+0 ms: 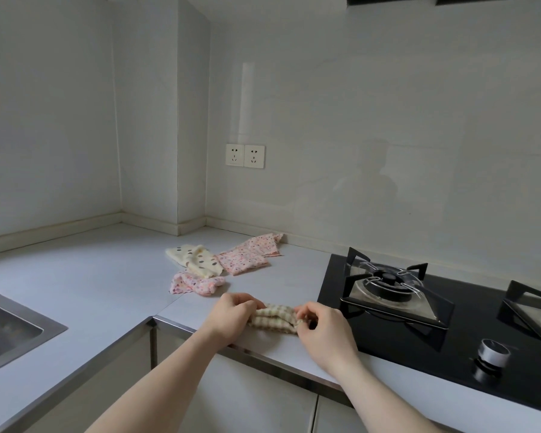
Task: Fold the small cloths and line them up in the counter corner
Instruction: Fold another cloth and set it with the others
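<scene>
A beige checked cloth (pixel 275 318) lies bunched on the white counter (pixel 100 285) near the front edge. My left hand (pixel 231 317) grips its left end and my right hand (pixel 322 329) pinches its right end. Farther back lie three other cloths: a cream one with brown dots (pixel 194 259), a pink floral one spread flat (pixel 250 254), and a crumpled pink floral one (pixel 194 284). Behind them all is the counter corner (pixel 169 226), by the wall.
A black gas hob (pixel 419 335) with burner grates and a knob (pixel 494 354) lies right next to my right hand. A steel sink (pixel 10 329) is set in the counter at far left. Two wall sockets (pixel 245 155) sit above the cloths.
</scene>
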